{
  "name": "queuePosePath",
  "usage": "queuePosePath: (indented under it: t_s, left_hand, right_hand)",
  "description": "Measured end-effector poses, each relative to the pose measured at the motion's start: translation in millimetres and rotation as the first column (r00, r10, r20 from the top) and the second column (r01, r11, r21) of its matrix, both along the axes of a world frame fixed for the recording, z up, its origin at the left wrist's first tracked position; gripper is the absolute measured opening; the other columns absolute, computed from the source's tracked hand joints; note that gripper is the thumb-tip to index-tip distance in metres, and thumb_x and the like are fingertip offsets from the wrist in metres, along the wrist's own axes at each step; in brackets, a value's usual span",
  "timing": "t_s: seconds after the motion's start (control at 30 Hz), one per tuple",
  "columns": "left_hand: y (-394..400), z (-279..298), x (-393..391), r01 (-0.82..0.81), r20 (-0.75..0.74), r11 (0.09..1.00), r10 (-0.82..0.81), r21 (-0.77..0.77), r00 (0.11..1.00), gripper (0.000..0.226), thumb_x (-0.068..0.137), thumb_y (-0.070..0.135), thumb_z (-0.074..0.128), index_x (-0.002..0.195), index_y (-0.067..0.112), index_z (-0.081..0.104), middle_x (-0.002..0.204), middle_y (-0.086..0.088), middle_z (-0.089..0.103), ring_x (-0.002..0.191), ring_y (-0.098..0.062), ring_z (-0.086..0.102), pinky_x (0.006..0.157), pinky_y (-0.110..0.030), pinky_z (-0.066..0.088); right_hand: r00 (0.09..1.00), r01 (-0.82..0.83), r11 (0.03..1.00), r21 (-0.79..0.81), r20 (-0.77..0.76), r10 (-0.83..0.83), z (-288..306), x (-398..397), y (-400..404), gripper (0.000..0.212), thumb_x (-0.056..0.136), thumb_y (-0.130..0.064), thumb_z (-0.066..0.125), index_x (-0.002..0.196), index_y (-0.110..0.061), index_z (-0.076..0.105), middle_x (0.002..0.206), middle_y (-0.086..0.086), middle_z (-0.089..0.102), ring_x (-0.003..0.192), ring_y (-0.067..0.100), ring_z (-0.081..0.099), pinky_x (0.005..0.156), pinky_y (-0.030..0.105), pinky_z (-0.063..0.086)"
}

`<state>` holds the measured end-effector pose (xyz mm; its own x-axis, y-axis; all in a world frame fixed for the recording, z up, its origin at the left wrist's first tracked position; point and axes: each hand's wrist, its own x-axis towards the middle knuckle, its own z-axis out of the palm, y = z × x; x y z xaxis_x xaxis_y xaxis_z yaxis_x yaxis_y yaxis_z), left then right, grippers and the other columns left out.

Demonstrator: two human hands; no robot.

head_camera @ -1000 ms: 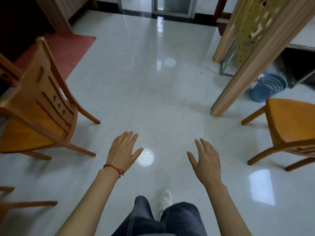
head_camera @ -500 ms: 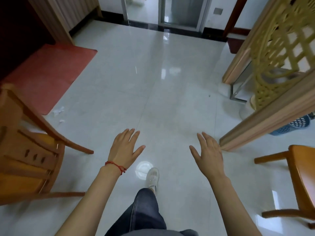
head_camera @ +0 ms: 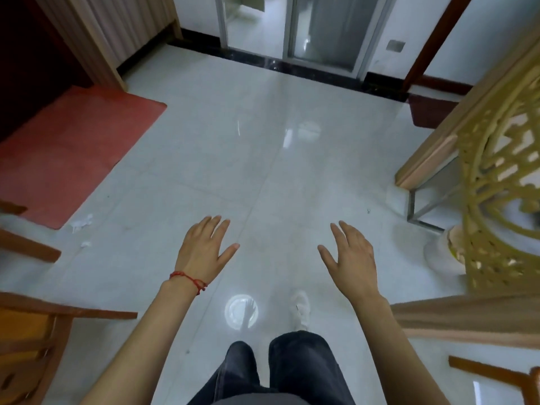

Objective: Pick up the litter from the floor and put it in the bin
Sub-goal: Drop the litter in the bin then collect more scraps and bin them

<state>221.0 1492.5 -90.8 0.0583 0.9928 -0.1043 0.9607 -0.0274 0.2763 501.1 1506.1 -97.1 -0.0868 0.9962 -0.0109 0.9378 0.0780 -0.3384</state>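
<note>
White scraps of litter [head_camera: 82, 223] lie on the pale tiled floor at the left, by the near corner of a red mat [head_camera: 67, 150]; a smaller white scrap [head_camera: 85, 244] lies just below them. A tiny speck [head_camera: 368, 211] lies on the floor at the right. My left hand [head_camera: 204, 249], with a red thread at the wrist, hovers with fingers spread and holds nothing. My right hand [head_camera: 350, 258] is held out the same way, also holding nothing. The bin is out of view.
A wooden chair [head_camera: 32, 325] stands at the lower left. A carved lattice screen in a wooden frame [head_camera: 496, 182] rises at the right, with a white pot [head_camera: 444, 252] at its foot. A second chair's leg [head_camera: 491, 372] shows at the lower right. Glass doors [head_camera: 318, 30] stand ahead.
I have walked forward: the chairs and the screen have slid back toward me and the blue basket has left the view. The litter by the mat is closer. Both hands stay spread.
</note>
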Motion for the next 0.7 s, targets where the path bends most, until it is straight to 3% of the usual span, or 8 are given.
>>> queuePosePath:
  t_s: [0.37, 0.7]
  left_hand:
    - [110.5, -2.4, -0.9, -0.383, 0.046, 0.924, 0.382, -0.007, 0.923, 0.106, 0.074, 0.074, -0.011, 0.132, 0.004, 0.045, 0.137, -0.019, 0.045, 0.129, -0.035, 0.036, 0.106, -0.046, 0.027]
    - [117.7, -11.5, -105.4, -0.701, 0.016, 0.712, 0.702, -0.04, 0.712, 0.105, 0.074, 0.075, -0.011, 0.133, 0.007, 0.043, 0.139, -0.017, 0.043, 0.131, -0.033, 0.034, 0.107, -0.044, 0.026]
  right_hand:
    - [0.939, -0.338, 0.941, -0.026, 0.063, 0.339, 8.9, -11.7, 217.7, 0.052, 0.091, -0.036, 0.051, 0.134, -0.009, 0.042, 0.142, 0.014, 0.04, 0.132, 0.029, 0.034, 0.107, 0.043, 0.024]
    - [0.75, -0.661, 0.749, -0.047, -0.027, 0.66, -1.6, -181.2, 307.8, 0.051, 0.09, -0.036, 0.053, 0.133, -0.01, 0.044, 0.141, 0.012, 0.042, 0.131, 0.028, 0.035, 0.105, 0.043, 0.026]
